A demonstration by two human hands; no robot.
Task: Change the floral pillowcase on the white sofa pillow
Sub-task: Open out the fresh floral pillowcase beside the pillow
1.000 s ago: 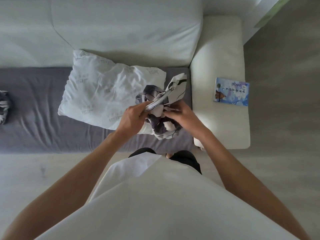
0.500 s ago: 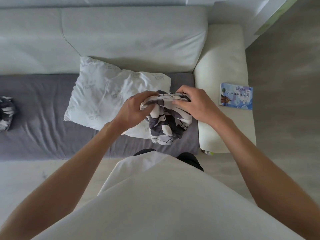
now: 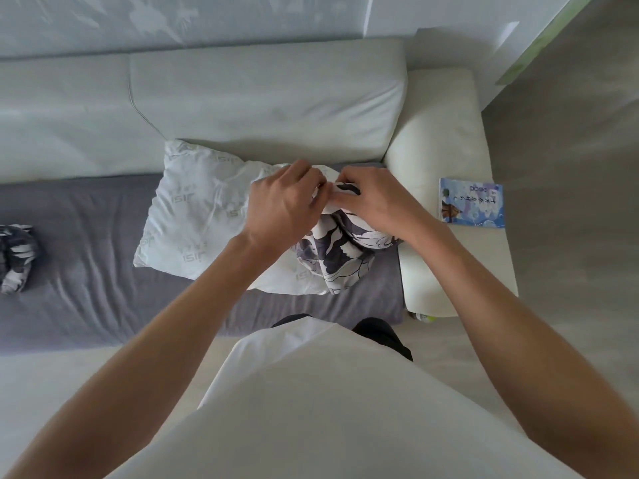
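Observation:
A bare white pillow (image 3: 204, 216) with faint grey lettering lies on the sofa's grey seat cover (image 3: 79, 271), its top against the backrest. A bunched floral pillowcase (image 3: 340, 252), white with dark grey flowers, hangs over the pillow's right end. My left hand (image 3: 283, 205) and my right hand (image 3: 375, 202) meet above it, and both grip the pillowcase's upper edge with curled fingers. The fingertips and the edge between them are mostly hidden by the hands.
A second crumpled floral cloth (image 3: 17, 259) lies at the far left of the seat. A blue booklet (image 3: 472, 202) rests on the white armrest (image 3: 446, 140) to the right. The white backrest (image 3: 262, 102) stands behind; pale floor lies in front and to the right.
Both hands have lifted the pillowcase's edge up and away from me, toward the pillow's right end, and have come closer together. The cloth hangs lower beneath them now.

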